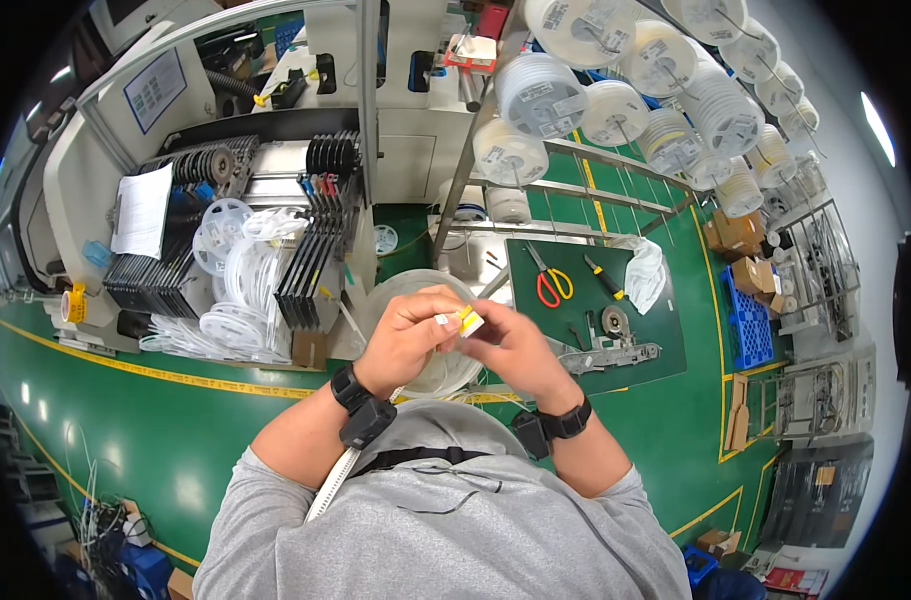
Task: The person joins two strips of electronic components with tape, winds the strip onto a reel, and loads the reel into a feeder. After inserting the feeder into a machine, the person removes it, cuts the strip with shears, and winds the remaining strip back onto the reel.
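In front of my waist my two hands are close together. A small yellow-and-white piece sits between their fingertips; it looks like a tape sticker, but its kind is not clear. My right hand pinches it from the right. Fingers of my left hand are closed around the end of a white strip with a row of holes, like carrier tape. This strip runs down past my left wrist and along the inside of my forearm. Below the hands is a large translucent round bin, partly hidden by them.
Right of the hands, a dark green mat bears red-and-yellow scissors, a yellow-and-black cutter, a metal feeder and a white cloth. Racked reels hang above it. Left stands a machine with black feeders.
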A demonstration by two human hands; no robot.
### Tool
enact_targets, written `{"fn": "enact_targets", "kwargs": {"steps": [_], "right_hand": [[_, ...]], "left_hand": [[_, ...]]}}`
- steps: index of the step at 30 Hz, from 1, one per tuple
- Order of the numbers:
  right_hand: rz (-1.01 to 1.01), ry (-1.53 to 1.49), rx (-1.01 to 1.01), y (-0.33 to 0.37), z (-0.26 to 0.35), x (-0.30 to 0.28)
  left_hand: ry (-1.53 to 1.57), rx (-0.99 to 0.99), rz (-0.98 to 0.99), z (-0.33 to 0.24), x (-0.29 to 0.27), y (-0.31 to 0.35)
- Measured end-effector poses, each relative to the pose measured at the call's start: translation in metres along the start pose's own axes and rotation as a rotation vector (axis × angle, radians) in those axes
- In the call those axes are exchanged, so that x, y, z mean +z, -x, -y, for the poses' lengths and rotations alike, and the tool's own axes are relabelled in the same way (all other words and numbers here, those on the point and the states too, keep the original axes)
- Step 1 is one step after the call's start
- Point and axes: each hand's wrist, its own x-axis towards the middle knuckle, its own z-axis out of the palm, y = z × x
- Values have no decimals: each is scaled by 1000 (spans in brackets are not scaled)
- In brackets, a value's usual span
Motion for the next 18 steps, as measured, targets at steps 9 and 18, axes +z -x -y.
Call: {"fn": "enact_targets", "kwargs": {"steps": [9, 18], "right_hand": [[-157, 406, -269, -27, -22, 21], [-639, 754, -671, -60, 11, 10]], "left_hand": [[-190, 89, 209, -20, -22, 5], [-204, -76, 127, -27, -40, 18]]}}
